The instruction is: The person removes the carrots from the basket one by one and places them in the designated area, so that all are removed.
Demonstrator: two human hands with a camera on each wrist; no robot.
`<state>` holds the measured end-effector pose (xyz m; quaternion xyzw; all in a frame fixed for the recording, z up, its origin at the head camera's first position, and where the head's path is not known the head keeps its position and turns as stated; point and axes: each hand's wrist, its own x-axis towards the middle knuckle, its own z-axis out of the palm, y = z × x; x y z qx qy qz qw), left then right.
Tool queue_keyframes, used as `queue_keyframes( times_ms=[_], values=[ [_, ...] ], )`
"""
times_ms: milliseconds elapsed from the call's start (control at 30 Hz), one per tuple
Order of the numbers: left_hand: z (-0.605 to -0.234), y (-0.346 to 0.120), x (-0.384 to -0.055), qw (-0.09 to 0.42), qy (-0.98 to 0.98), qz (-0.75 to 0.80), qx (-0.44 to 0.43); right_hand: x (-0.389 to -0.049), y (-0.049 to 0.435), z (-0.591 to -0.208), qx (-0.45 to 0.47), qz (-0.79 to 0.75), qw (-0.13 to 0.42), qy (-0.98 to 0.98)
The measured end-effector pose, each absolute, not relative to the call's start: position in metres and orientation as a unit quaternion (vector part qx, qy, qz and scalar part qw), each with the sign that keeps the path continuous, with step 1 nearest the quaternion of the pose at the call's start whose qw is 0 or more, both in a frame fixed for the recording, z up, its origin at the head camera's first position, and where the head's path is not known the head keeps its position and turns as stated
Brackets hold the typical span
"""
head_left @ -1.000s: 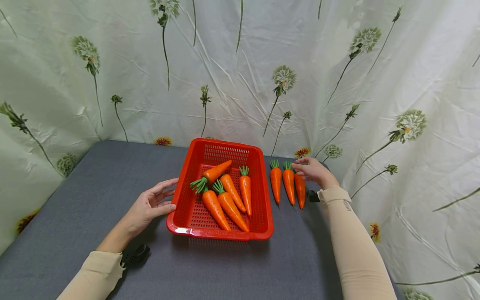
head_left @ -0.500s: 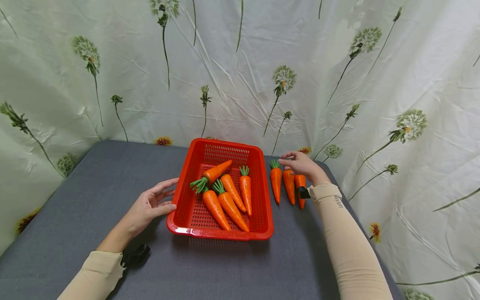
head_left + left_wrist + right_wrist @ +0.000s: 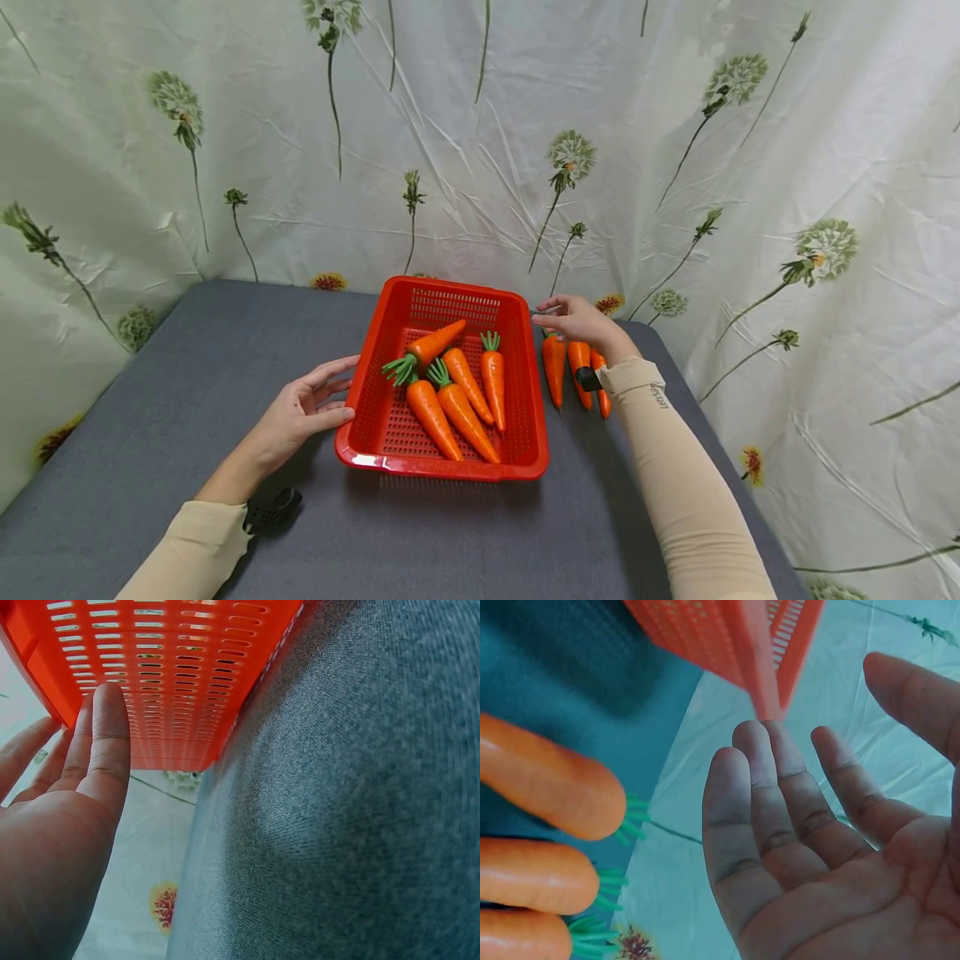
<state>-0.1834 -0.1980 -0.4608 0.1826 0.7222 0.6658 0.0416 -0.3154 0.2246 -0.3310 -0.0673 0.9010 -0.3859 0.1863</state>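
A red perforated plastic basket [image 3: 450, 471] stands mid-table with several orange carrots [image 3: 463, 421] with green tops in it. At its left side is my left hand [image 3: 296, 417]; the fingertips lie against the side wall and the thumb touches the rim, fingers fairly straight. My right hand [image 3: 581, 323] hovers beside the basket's far right corner, holding nothing. In the right wrist view its fingers [image 3: 727, 795] are extended and loosely spread. Under that hand and wrist, three carrots [image 3: 554, 371] lie side by side on the table, their tops partly hidden in the head view.
Grey cloth covers the table [image 3: 420, 542]. A white curtain [image 3: 480, 150] with dandelion prints hangs along the back and sides, close to the table's far edge. Black wrist cameras [image 3: 273, 510] sit at both cuffs.
My right hand has moved left from over the rightmost loose carrot to beside the basket's corner. The left hand, basket and carrots have stayed put.
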Motion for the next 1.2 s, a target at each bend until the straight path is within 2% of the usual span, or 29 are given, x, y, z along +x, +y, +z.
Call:
queue_keyframes(
  times_ms=[1200],
  values=[
    [-0.461, -0.198, -0.184, 0.044, 0.716, 0.673, 0.183, -0.331, 0.148, -0.344, -0.194, -0.327, 0.201, 0.903]
  ],
)
